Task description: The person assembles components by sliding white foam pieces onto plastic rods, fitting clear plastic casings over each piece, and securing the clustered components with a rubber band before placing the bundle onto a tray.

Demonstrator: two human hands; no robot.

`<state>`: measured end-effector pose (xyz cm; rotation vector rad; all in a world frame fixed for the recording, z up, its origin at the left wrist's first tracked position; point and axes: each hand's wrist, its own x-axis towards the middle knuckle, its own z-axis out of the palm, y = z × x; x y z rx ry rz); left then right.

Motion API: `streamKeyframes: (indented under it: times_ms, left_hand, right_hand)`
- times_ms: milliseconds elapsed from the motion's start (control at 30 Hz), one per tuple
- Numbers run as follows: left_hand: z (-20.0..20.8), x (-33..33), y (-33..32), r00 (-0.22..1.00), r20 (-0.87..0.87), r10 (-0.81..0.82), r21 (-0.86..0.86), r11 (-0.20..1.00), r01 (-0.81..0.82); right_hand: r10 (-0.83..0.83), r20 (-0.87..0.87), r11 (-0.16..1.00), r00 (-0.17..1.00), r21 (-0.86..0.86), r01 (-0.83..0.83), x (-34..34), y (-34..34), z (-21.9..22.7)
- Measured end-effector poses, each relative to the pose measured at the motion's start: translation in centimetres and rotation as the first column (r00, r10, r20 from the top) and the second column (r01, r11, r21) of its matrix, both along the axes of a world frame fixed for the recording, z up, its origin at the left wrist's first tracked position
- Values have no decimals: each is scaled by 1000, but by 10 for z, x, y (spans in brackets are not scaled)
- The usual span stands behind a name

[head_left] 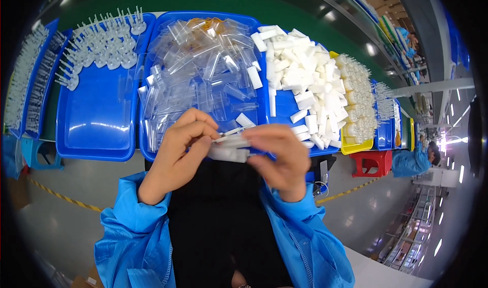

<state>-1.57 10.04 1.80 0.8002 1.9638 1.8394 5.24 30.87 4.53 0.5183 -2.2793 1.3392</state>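
Above the near edge of the middle blue tray (203,15), my two hands meet. My left hand (178,148) is closed in a pinch on the end of a slim whitish piece; its exact kind is hard to make out. My right hand (280,158) is smeared by motion, its thumb and fingers closed around the other side of the small white blocks (229,154) between the hands. Under and beyond my fingers, the tray holds a heap of clear plastic sleeves (195,84) with a few white blocks among them.
On the right, a blue tray (282,105) is heaped with white blocks (305,69), beside a yellow tray (356,146) of clear-stemmed parts. A blue tray (96,120) with upright white-stemmed parts (109,46) stands left. A red stool (371,163) and a co-worker's blue sleeve (409,164) are farther right.
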Motion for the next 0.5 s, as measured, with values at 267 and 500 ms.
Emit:
streamKeyframes:
  times_ms: [267,500]
  left_hand:
    - [10,6,12,993,94,78,91,992,-86]
    - [10,13,10,986,-20,164,43,986,-163]
  right_hand:
    - [-498,117,682,860,665,304,-6,120,-24]
    - [-499,268,867,824,163,472,-13,98,-34]
